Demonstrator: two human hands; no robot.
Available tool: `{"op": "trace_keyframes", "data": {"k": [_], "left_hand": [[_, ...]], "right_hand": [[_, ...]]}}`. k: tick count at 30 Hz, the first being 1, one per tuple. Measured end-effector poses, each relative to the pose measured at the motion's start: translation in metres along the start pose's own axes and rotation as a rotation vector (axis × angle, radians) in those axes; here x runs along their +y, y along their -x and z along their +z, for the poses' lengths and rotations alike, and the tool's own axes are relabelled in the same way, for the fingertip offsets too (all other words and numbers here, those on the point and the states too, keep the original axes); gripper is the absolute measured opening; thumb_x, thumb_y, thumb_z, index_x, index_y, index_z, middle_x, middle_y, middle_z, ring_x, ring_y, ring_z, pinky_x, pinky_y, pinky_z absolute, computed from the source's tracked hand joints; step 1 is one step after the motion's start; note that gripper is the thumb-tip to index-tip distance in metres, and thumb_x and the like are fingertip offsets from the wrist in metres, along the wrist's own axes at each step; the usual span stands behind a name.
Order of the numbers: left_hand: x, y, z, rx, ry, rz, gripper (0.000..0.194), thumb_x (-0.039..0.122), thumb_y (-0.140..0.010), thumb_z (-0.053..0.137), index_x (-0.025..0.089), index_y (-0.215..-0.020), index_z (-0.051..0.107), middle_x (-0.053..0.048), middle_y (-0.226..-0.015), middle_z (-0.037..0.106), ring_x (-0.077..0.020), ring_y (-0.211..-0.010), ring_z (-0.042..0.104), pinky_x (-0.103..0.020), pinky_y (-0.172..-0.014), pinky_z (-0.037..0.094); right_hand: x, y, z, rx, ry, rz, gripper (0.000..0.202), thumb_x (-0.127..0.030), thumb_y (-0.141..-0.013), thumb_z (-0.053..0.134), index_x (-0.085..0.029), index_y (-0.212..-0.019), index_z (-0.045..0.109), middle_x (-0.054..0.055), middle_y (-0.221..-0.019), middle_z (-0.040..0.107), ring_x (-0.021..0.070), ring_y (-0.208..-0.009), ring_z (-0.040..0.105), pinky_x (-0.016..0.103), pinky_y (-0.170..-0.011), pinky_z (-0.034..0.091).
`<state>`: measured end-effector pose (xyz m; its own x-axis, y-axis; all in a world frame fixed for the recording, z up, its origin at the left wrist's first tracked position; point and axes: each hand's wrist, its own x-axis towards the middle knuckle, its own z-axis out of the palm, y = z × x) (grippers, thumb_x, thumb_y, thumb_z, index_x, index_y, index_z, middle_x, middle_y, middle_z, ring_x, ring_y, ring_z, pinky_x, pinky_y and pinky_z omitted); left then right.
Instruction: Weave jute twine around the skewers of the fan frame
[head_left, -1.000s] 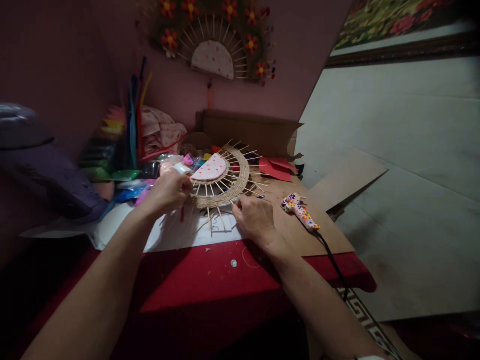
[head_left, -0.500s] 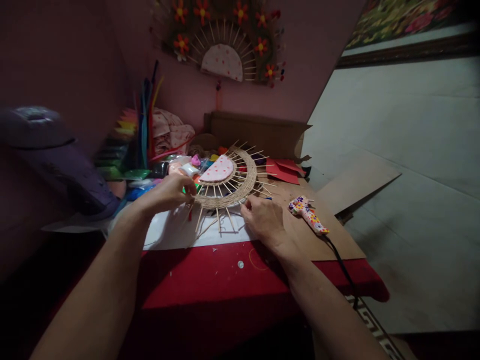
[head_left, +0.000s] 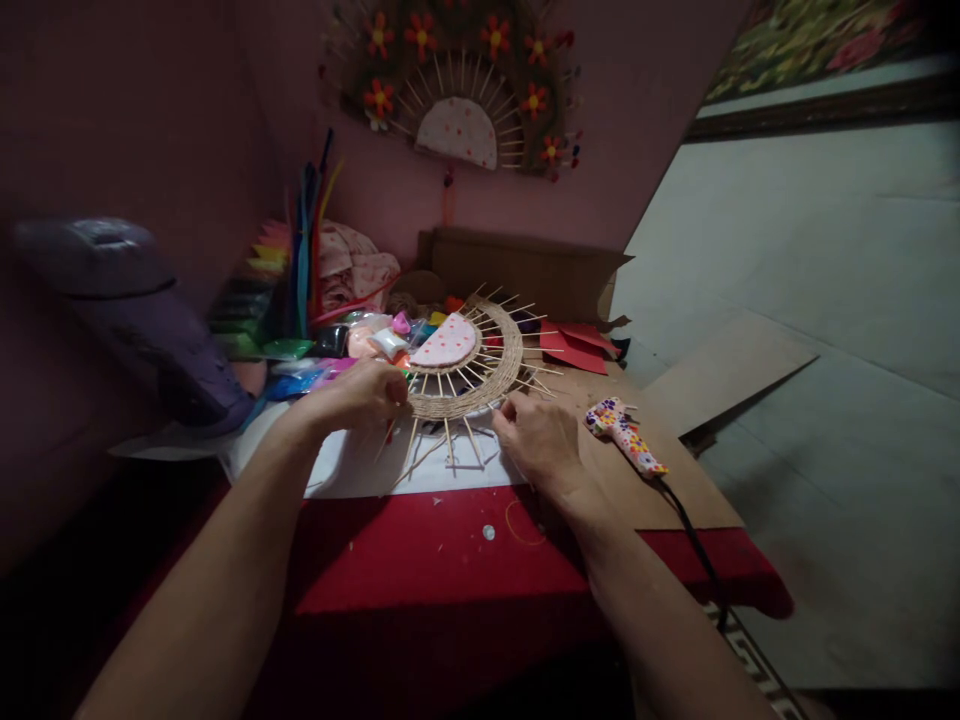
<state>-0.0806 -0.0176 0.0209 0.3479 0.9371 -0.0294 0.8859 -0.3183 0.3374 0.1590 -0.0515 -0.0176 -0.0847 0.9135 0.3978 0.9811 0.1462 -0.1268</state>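
Note:
A half-round craft piece [head_left: 512,365] of twine-wrapped band and thin sticks lies over white paper [head_left: 345,462] on the table. Its inner half-disc [head_left: 445,342] is pale pink with red dots. My left hand [head_left: 375,392] is closed at the left end of the twine band, its fingertips pinched there. At the lower right edge, my right hand [head_left: 536,432] has its fingers bent together around a stick that points outward from the band. Several bare sticks stick out below the band between the hands.
A flower-patterned glue gun [head_left: 626,437] with a black cord lies on cardboard [head_left: 675,500] at right. Red sheets [head_left: 576,345], coloured packets [head_left: 300,375] and a purple bottle-like object [head_left: 150,320] stand behind. A similar finished piece [head_left: 457,130] hangs on the wall. Red cloth [head_left: 420,560] covers the front edge.
The whole view has shifted slightly, so everything sits a little further right. Both hands stay at the same places on the craft piece.

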Motion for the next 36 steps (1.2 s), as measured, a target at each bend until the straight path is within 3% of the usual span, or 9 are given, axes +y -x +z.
{"op": "trace_keyframes", "data": {"k": [5, 12, 24, 36], "left_hand": [[-0.002, -0.004, 0.006, 0.026, -0.043, -0.041, 0.015, 0.016, -0.068, 0.057, 0.015, -0.078, 0.068, -0.003, -0.074, 0.066, -0.0135, -0.067, 0.054, -0.025, -0.061, 0.036], [0.005, -0.004, 0.011, 0.019, -0.020, 0.135, 0.014, 0.017, -0.065, 0.058, 0.018, -0.076, 0.066, -0.004, -0.081, 0.064, -0.0179, -0.084, 0.051, -0.028, -0.072, 0.038], [0.010, -0.003, 0.012, 0.006, -0.053, 0.144, 0.018, 0.012, -0.067, 0.053, 0.018, -0.073, 0.069, -0.005, -0.077, 0.067, -0.0188, -0.083, 0.052, -0.033, -0.080, 0.038], [0.011, -0.003, 0.013, 0.038, -0.095, 0.110, 0.019, 0.011, -0.064, 0.054, 0.019, -0.071, 0.069, -0.005, -0.075, 0.067, -0.0208, -0.085, 0.052, -0.032, -0.075, 0.038]], "right_hand": [[0.001, 0.000, 0.001, 0.000, 0.004, 0.004, 0.021, -0.032, -0.083, 0.051, -0.020, -0.076, 0.068, 0.007, -0.072, 0.071, 0.0174, -0.062, 0.059, 0.029, -0.054, 0.020], [0.001, -0.001, 0.000, 0.008, -0.006, -0.004, 0.021, -0.030, -0.082, 0.051, -0.020, -0.074, 0.067, 0.006, -0.070, 0.070, 0.0164, -0.061, 0.058, 0.028, -0.054, 0.020], [0.000, 0.000, 0.000, 0.008, 0.007, -0.010, 0.020, -0.030, -0.082, 0.051, -0.020, -0.074, 0.067, 0.006, -0.070, 0.070, 0.0170, -0.060, 0.058, 0.029, -0.054, 0.021], [0.000, 0.000, -0.002, -0.015, 0.010, -0.003, 0.020, -0.031, -0.082, 0.052, -0.021, -0.077, 0.068, 0.006, -0.072, 0.071, 0.0184, -0.064, 0.061, 0.028, -0.055, 0.025]]}}
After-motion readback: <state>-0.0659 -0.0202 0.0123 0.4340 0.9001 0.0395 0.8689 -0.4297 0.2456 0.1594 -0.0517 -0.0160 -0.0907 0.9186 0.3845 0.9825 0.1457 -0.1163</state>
